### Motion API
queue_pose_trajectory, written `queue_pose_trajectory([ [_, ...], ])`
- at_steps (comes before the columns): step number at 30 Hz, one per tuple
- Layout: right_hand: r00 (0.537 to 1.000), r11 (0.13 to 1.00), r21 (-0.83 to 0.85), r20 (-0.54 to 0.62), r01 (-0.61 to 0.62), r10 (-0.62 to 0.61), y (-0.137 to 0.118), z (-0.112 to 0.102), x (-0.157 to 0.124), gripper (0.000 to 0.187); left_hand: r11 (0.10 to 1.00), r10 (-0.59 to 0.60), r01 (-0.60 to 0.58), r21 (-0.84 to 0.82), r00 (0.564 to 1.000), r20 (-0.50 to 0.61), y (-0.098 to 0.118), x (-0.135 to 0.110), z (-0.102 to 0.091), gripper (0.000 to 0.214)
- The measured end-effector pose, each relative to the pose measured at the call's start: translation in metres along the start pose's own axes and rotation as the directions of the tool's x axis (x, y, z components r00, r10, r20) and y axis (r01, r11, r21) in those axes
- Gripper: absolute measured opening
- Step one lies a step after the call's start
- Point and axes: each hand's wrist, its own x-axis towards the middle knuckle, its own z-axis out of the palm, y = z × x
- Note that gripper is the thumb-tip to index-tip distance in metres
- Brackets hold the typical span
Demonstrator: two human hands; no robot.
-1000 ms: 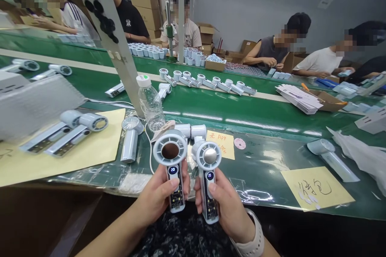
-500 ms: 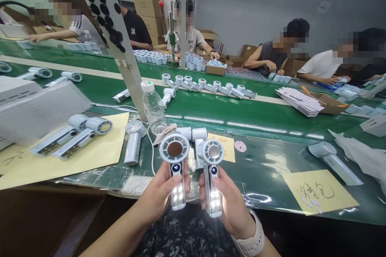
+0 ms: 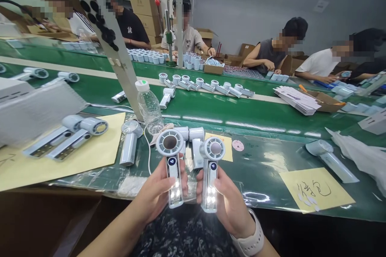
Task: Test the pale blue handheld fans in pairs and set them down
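Left, on a yellow paper sheet: two pale-blue plastic handheld fans with ringed heads, side by side. Just right of the sheet: one pale-blue fan lying on the green bench. Beyond it: one clear plastic bottle, white cap. Far, on the green belt: a row of seven pale-blue fans, one single fan nearer.

Centre, over the bench's near edge: two lit fans, one per hand, displays reading 40, a narrow gap between them. Left fan, held in the left hand: grip wrapped round the handle, thumb across the front, forearm slanting in from near left. Behind: two pale-blue fans, partly hidden. Right fan, held in the right hand: grip wrapped likewise, thumb on the front, white watch strap at the wrist. Both heads face the wearer.

Right: one yellow note; one round pink sticker; a stretch of bare green surface; one handwritten yellow card near the edge; one pale-blue fan; crumpled white plastic film.
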Motion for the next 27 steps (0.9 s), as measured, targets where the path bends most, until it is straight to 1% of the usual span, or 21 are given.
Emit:
queue_pose_trajectory([
  [3, 1.0, 1.0, -0.015, -0.029, 0.001, -0.002, 0.002, 0.001, 0.001, 0.034, 0.999, 0.024, -0.025, 0.03, 0.999, 0.035, -0.004, 0.001, -0.003, 0.037],
  [5, 0.999, 1.0, -0.012, -0.033, 0.008, -0.009, 0.004, 0.002, 0.002, 0.038, 0.997, 0.057, -0.06, 0.042, 0.996, 0.071, -0.007, 0.002, -0.007, 0.039],
  [6, 0.999, 1.0, -0.009, -0.034, 0.02, -0.02, 0.006, 0.002, 0.002, 0.04, 0.995, 0.07, -0.076, 0.063, 0.994, 0.088, -0.009, 0.002, -0.008, 0.04],
  [8, 0.999, 0.999, -0.017, -0.032, 0.043, -0.044, 0.008, 0.001, 0.003, 0.041, 0.984, 0.073, -0.089, 0.157, 0.992, 0.105, -0.01, 0.001, -0.011, 0.039],
  [10, 0.996, 0.997, -0.029, -0.055, 0.074, -0.076, 0.01, 0.0, 0.005, 0.042, 0.958, 0.053, -0.065, 0.278, 0.997, 0.049, -0.008, 0.001, -0.01, 0.04],
  [11, 0.993, 0.996, -0.027, -0.08, 0.085, -0.087, 0.01, 0.0, 0.006, 0.042, 0.947, 0.049, -0.043, 0.318, 0.999, -0.011, -0.006, 0.0, -0.008, 0.045],
  [12, 0.989, 0.996, -0.016, -0.112, 0.092, -0.093, 0.011, -0.001, 0.008, 0.041, 0.94, 0.047, -0.017, 0.34, 0.996, -0.079, -0.005, 0.0, -0.006, 0.051],
  [14, 0.982, 0.996, 0.031, -0.173, 0.082, -0.075, 0.012, -0.002, 0.01, 0.038, 0.943, 0.03, 0.036, 0.33, 0.981, -0.191, -0.002, -0.001, 0.0, 0.06],
  [16, 0.981, 0.995, 0.097, -0.192, 0.035, -0.016, 0.012, -0.003, 0.011, 0.042, 0.957, -0.008, 0.072, 0.281, 0.974, -0.225, -0.001, 0.0, 0.004, 0.058],
  [18, 0.975, 0.989, 0.149, -0.22, 0.019, 0.014, 0.009, -0.001, 0.01, 0.047, 0.972, -0.032, 0.076, 0.223, 0.98, -0.195, -0.002, 0.001, 0.007, 0.051],
  [20, 0.98, 0.983, 0.181, -0.197, 0.026, 0.01, 0.005, 0.003, 0.008, 0.044, 0.984, -0.031, 0.055, 0.171, 0.989, -0.142, -0.004, 0.0, 0.007, 0.05],
  [22, 0.996, 0.98, 0.2, -0.089, 0.021, -0.003, 0.0, 0.01, 0.005, 0.037, 0.99, -0.018, 0.035, 0.14, 0.993, -0.119, -0.004, -0.002, 0.008, 0.052],
  [24, 0.999, 0.979, 0.202, 0.034, 0.0, -0.007, -0.004, 0.015, 0.002, 0.036, 0.99, -0.008, 0.026, 0.138, 0.992, -0.126, -0.001, -0.007, 0.011, 0.052],
  [25, 0.999, 0.98, 0.197, 0.052, 0.002, -0.012, -0.005, 0.017, 0.001, 0.037, 0.989, -0.005, 0.024, 0.145, 0.992, -0.129, 0.002, -0.009, 0.013, 0.05],
  [27, 1.0, 0.983, 0.184, 0.01, 0.02, -0.022, -0.005, 0.019, -0.002, 0.039, 0.988, -0.004, 0.022, 0.153, 0.993, -0.114, 0.007, -0.015, 0.017, 0.049],
])
